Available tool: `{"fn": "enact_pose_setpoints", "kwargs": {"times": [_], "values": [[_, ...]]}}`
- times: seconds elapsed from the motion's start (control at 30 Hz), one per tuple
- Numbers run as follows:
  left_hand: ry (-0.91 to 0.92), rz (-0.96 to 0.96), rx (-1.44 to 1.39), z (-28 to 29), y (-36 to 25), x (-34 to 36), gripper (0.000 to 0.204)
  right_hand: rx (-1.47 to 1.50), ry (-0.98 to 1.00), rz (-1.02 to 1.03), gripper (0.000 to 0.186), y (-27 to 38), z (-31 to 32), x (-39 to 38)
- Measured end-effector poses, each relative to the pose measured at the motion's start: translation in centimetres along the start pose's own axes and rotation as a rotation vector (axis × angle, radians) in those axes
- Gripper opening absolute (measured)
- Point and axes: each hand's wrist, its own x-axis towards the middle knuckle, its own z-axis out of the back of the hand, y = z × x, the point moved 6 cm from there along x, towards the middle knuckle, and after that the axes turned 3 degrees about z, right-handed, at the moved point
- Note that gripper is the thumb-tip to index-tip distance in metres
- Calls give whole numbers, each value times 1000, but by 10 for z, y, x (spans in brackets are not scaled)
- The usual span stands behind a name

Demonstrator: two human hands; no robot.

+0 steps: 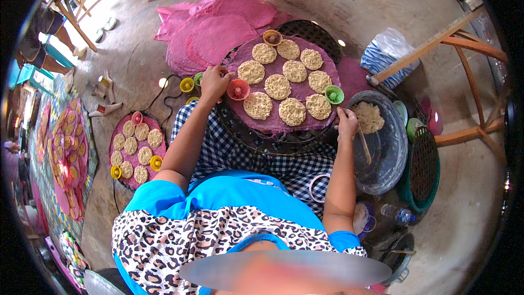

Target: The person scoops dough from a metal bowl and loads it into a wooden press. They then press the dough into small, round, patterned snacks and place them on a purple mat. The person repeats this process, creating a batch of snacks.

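Observation:
A pink cloth with several round, textured dough pieces lies on a black round frame over my checked lap. Small cups stand near its rim: a red one, a brown one and a green one. My left hand has its curled fingers pinched at the cloth's left edge, beside the red cup. My right hand pinches the cloth's right edge below the green cup. Right of it sits a grey basin with pale dough and a stick.
A stack of pink cloths lies behind. A smaller loaded disc and more loaded cloths are at left, near another person's legs. A wooden frame, bucket, green basket and bottle stand at right.

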Motion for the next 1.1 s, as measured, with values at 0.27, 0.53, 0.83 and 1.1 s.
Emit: {"fn": "enact_pose_setpoints", "kwargs": {"times": [0.27, 0.53, 0.83, 1.1], "values": [[277, 145, -62, -33, 2, 20, 39, -188, -109, 244, 33, -10, 1, 34], [346, 183, -296, -48, 9, 30, 30, 79, 96, -59, 25, -16, -1, 39], [332, 126, -138, -24, 0, 27, 34, 138, 150, -108, 20, -16, -6, 20], [289, 244, -114, -19, 16, 43, 46, 142, 128, -8, 31, -13, -8, 9]]}}
